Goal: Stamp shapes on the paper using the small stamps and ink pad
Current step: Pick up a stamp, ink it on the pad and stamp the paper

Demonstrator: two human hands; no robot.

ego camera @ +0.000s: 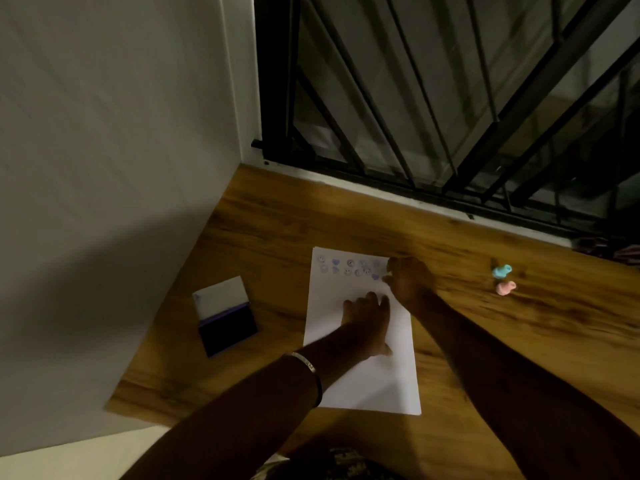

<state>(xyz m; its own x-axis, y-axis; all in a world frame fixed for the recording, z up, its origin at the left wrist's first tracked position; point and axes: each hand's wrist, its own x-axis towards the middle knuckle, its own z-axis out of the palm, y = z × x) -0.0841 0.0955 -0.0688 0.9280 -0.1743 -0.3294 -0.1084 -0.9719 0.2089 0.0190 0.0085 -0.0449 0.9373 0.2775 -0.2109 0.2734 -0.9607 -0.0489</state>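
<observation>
on the paper (pixel 363 382) (2 stamped rows) left hand (pixel 367 317) presses flat.

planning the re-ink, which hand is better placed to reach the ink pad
Left, probably. The left hand lies flat on the paper, on the side nearer the open ink pad. The right hand is curled at the stamped rows, farther from it.

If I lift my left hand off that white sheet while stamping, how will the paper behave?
The thin white paper sheet likely slides on the smooth wooden tabletop; the flat left hand seems to pin it. Lifted by one edge, it would probably flop. Right hand presses near the stamped shapes.
</observation>
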